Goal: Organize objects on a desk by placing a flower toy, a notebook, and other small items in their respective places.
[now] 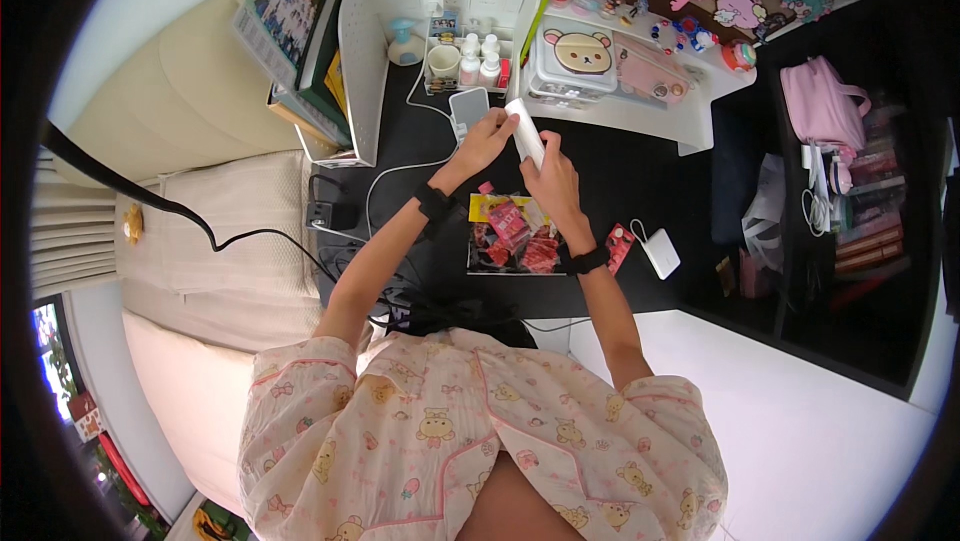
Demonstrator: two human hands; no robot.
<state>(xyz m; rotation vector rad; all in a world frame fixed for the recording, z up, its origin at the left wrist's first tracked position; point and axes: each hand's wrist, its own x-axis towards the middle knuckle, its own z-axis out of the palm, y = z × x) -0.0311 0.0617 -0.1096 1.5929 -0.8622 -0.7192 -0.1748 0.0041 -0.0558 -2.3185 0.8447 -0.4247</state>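
Observation:
Above the black desk (637,166), a long white object (527,134), perhaps a slim box or tube, is held at a tilt. Wrapped around its lower part is my right hand (553,179). At its upper end, the fingers and thumb of my left hand (484,142) press against the side. Just beyond my left hand lies a pale rectangular device (469,107) with a white cable at its lower end. Nearer to me, a shallow clear-sided tray (480,265) contains pink and red wrapped packets (508,224) and a yellow piece. My right forearm partly covers the tray's right side.
Right of the tray are a red patterned packet (619,242) and a white power bank (661,254) with a looped strap. A desk organizer (466,85) with white bottles stands behind. White cables and a black adapter (330,215) lie left, by a file holder (360,76) with books.

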